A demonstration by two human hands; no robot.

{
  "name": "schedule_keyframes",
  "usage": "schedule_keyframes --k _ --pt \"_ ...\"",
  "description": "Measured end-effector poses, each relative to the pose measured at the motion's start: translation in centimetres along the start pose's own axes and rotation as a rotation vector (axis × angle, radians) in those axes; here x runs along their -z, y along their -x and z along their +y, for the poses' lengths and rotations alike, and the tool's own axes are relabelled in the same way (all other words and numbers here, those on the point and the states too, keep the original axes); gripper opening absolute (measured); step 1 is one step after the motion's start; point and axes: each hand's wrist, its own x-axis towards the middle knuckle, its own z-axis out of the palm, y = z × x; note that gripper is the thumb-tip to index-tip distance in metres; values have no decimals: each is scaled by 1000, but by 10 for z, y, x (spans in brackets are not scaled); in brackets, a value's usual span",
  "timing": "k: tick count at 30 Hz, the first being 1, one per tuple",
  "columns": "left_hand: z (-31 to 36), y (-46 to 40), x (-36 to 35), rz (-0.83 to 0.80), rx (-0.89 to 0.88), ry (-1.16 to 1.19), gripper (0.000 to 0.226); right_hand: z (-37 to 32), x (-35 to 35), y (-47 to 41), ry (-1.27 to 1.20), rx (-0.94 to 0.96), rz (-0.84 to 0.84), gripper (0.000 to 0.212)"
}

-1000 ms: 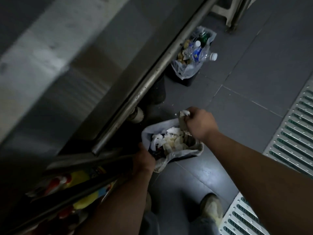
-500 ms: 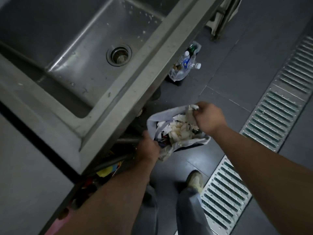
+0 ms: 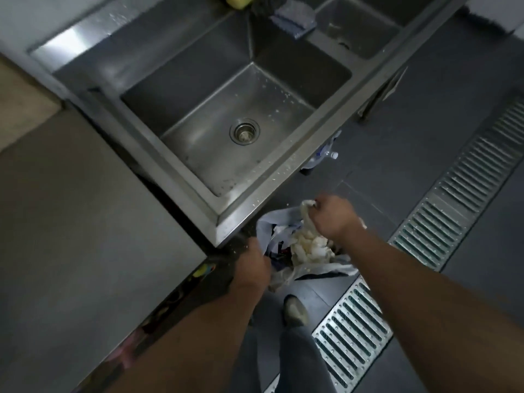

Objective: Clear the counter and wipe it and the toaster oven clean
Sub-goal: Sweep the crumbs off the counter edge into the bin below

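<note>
Head camera now looks more over the steel sink (image 3: 198, 154) than half a second ago, and the counter (image 3: 71, 222) fills the left side. My left hand (image 3: 252, 268) still grips the near rim of the trash bag (image 3: 268, 225) below the sink corner. My right hand (image 3: 334, 217) stays closed around a crumpled white paper (image 3: 307, 207) above the bag.

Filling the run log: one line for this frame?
left hand grips bag rim | right hand holds crumpled tissue over trash bag | sink empty

Right hand (image 3: 334, 219) slightly higher, clutching wad (image 3: 307, 207)
</note>
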Motion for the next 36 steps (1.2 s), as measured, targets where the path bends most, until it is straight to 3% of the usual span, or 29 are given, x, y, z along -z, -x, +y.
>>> schedule_keyframes --k 10,15,21,28,36 --pt "-61 127 19 34 374 242 33 -95 -32 62 147 319 -281 19" --pt "-119 182 23 82 617 346 31 -155 -62 97 202 490 -407 21" --pt "-195 242 34 151 759 455 27 -239 -109 142 290 716 -495 20" --pt "-321 330 33 206 862 487 17 -343 -200 232 352 868 -487 21" --pt "-473 458 25 306 1011 716 13 -423 -297 328 289 844 -442 17"
